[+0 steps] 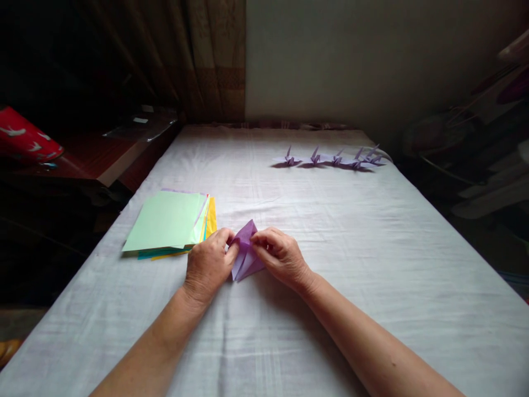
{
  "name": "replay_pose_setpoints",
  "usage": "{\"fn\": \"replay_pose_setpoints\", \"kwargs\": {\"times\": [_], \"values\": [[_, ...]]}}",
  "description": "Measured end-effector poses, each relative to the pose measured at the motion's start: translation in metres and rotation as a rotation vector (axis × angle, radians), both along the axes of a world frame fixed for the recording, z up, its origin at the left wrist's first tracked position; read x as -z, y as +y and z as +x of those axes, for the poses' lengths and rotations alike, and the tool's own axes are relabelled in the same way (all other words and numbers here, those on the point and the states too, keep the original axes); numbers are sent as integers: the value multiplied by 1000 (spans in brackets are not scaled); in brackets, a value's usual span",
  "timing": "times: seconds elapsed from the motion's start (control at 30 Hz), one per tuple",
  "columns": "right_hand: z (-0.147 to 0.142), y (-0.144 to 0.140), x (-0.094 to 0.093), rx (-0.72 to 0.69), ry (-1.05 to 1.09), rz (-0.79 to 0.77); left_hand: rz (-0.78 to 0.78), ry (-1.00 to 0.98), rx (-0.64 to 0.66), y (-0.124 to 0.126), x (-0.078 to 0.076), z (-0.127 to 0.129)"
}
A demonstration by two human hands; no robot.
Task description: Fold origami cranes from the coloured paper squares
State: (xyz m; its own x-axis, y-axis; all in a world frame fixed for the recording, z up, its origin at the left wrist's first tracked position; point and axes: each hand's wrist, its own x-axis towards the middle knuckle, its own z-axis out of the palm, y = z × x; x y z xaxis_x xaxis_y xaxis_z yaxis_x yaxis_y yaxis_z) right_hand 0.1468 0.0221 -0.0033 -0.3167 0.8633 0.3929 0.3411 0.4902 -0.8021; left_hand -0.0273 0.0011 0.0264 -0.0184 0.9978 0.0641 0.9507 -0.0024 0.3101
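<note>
A partly folded sheet of purple origami paper (247, 258) is between my hands, just over the white cloth. It has a pointed top, and a slit runs up its lower half. Thumb and fingers of my left hand (211, 260) pinch its left edge. On the other side, my right hand (283, 258) pinches the upper right edge near the tip. My fingers hide parts of both edges. Left of my left hand lies a stack of origami paper (165, 220), pale green on top, with yellow, teal and other colours showing at its edges.
Several folded purple paper cranes (315, 157) stand in a row at the far right of the cloth-covered table (372, 264). On a brown wooden surface (91, 151) at left are a red item with white bird shapes (27, 135) and a clear plastic bag (144, 124).
</note>
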Motion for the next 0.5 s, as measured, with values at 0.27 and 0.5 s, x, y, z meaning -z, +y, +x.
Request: {"fn": "replay_pose_setpoints", "kwargs": {"times": [0.27, 0.5], "values": [[2, 3, 7, 87, -23, 41, 138, 35, 157, -1, 11, 3], [7, 8, 14, 145, 18, 117, 155, -315, 261, 1, 14, -1]]}}
